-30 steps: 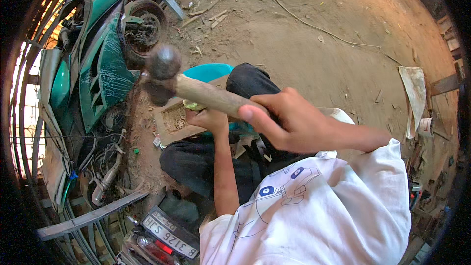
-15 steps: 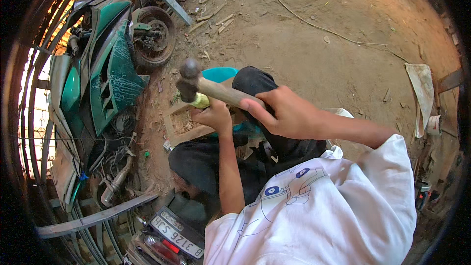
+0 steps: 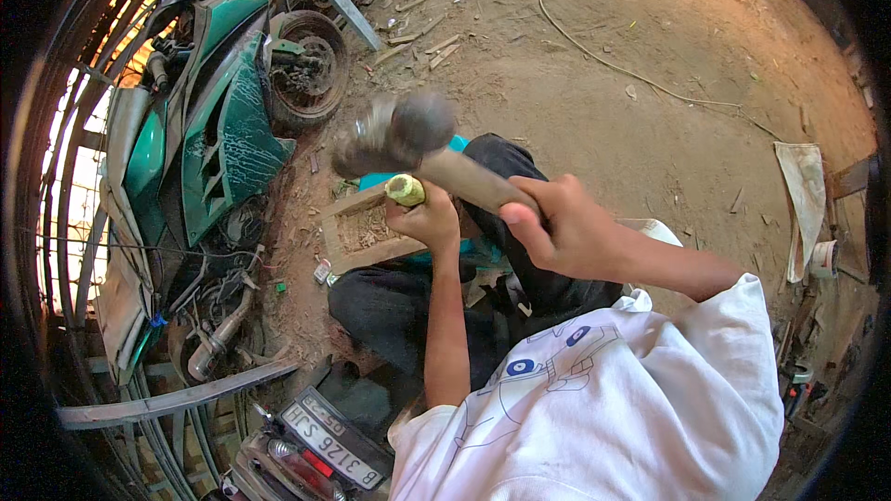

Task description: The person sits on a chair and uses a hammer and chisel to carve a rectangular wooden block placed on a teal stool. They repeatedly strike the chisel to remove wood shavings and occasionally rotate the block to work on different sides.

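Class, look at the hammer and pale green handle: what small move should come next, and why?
Probably lower the hammer onto the pale green handle: the right hand holds the hammer raised, and the left hand grips the handle with its end exposed.

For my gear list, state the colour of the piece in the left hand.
The piece in the left hand is yellow-green, clearest in the head view.

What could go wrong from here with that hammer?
The hammer could miss the small end of the yellow-green object and hit the left hand, which grips it just below that end. Its head is blurred, so it may be moving fast.

The right hand is bare, so the wooden handle might slip.

A stray blow might also catch the nearby knee.
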`<act>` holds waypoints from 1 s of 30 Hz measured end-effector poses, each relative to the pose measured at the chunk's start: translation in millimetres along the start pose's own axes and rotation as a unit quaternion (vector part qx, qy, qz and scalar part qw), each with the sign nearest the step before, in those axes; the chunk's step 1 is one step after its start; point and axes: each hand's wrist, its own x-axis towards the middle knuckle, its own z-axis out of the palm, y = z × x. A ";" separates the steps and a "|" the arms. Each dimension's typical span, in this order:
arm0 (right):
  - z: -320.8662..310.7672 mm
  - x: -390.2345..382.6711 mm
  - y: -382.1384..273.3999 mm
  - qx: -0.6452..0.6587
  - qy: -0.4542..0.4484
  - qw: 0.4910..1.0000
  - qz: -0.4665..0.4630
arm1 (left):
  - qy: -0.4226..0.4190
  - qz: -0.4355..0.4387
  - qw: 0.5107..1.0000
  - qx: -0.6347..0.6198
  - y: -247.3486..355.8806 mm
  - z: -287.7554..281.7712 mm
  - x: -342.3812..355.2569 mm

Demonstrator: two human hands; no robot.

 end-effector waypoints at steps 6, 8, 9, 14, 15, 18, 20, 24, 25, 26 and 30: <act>-10.2 15.7 -17.4 -0.053 0.015 0.998 0.008 | -0.015 -0.053 0.998 0.007 1.6 -1.1 4.9; -5.2 8.3 -17.9 -0.021 0.015 1.000 0.004 | -0.013 -0.003 1.000 0.006 -14.3 -6.0 0.6; -2.5 3.7 -11.5 -0.043 0.009 0.999 0.018 | -0.020 0.025 0.999 0.009 -19.3 -4.6 -0.9; -5.0 19.5 -8.8 -0.030 0.009 0.999 0.043 | -0.012 -0.087 0.995 -0.040 4.0 -3.1 9.1; -8.7 20.2 -15.1 -0.002 0.036 0.999 0.019 | -0.015 -0.079 0.996 -0.038 -1.2 -0.7 8.2; -6.8 9.3 -21.3 0.056 0.047 0.997 -0.035 | -0.018 -0.027 0.999 -0.022 0.6 1.4 2.7; -3.0 8.4 -2.8 -0.015 0.006 1.000 0.010 | -0.011 -0.028 0.999 -0.016 4.6 1.5 5.2; -12.5 13.4 -22.4 -0.025 -0.020 0.998 0.056 | -0.017 -0.032 0.999 -0.028 -3.4 -4.2 8.6; -16.5 12.5 -34.3 0.000 -0.003 0.999 0.044 | -0.024 -0.054 0.997 -0.040 -5.3 -2.6 6.6; -17.8 11.9 -38.7 0.026 0.015 0.999 0.033 | -0.031 -0.076 0.995 -0.051 -6.9 -1.7 4.4; -3.8 0.0 -2.1 -0.081 0.002 0.997 0.017 | -0.016 -0.029 0.999 -0.040 4.3 3.2 5.8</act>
